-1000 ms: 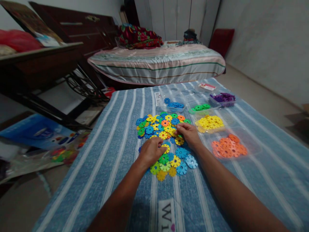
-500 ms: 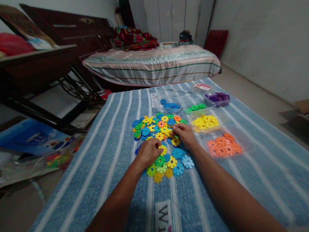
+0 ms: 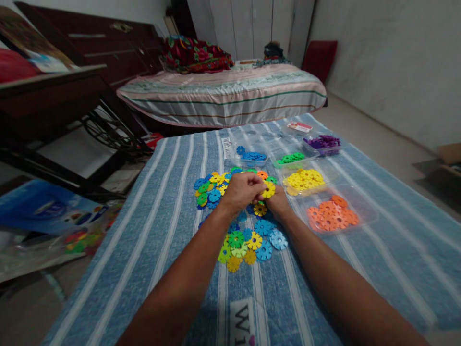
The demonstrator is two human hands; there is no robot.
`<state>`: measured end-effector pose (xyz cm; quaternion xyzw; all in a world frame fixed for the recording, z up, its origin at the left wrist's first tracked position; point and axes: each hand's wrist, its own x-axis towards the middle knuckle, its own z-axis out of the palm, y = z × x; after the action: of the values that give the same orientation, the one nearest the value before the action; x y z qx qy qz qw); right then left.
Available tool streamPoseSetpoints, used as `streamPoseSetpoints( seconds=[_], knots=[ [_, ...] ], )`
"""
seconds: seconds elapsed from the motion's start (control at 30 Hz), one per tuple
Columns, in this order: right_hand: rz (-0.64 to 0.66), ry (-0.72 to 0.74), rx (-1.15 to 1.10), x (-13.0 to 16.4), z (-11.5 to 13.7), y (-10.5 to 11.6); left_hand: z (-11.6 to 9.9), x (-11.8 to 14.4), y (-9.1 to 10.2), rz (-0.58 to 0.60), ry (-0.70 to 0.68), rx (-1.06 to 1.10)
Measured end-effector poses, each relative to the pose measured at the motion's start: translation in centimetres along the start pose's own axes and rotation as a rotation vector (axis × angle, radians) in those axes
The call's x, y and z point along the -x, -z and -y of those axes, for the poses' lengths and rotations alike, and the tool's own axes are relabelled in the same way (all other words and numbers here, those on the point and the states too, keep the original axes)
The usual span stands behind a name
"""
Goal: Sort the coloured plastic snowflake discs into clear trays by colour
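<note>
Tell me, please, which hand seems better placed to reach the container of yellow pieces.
Probably the right hand: it is nearer those boxed yellow pieces. The left hand is farther across, over the loose pile; both hands seem to meet at one yellow disc.

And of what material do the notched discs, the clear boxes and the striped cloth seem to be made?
Notched discs: probably plastic, smooth and evenly coloured. Clear boxes: likely plastic, smooth; the stripes show through. Striped cloth: fabric, matt and mottled; fibre unclear.
</note>
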<state>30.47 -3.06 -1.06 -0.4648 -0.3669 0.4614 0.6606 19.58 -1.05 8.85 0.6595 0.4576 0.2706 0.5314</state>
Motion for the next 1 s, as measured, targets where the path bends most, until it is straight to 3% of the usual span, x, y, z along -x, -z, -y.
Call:
streamPoseSetpoints(
  seconds=[0.07,0.17,0.27,0.4,0.5,0.6,0.73,1.0],
  knots=[
    [-0.010,-0.013,-0.020,-0.1,-0.2,0.0,-1.6,-1.2,-1.1,0.049,-0.046,0.116],
    [0.034,-0.036,-0.031,-0.3,-0.4,0.1,-2.2,-1.9,-1.2,-0.013,-0.168,0.045],
    [0.064,-0.002,-0.015,-0.3,-0.2,0.0,-0.5,-0.8,0.3,-0.014,-0.160,-0.173],
    [0.024,-0.042,-0.011,-0.2,0.2,-0.1,2.9,2.3,2.3,0.098,-0.061,-0.443],
    [0.031,-0.063,-0.006,0.0,0.4,-0.1,4.3,4.6,2.7,0.184,-0.055,-0.604],
    [0.035,-0.061,-0.005,0.0,0.3,0.0,4.6,6.1,2.3,0.298,-0.080,-0.769],
    [0.025,-0.084,-0.015,0.0,0.2,0.1,4.3,7.0,1.5,0.352,-0.086,-0.991],
    [0.022,-0.060,-0.008,0.1,0.1,0.0,3.8,7.0,1.2,0.427,-0.071,-1.079]
  ],
)
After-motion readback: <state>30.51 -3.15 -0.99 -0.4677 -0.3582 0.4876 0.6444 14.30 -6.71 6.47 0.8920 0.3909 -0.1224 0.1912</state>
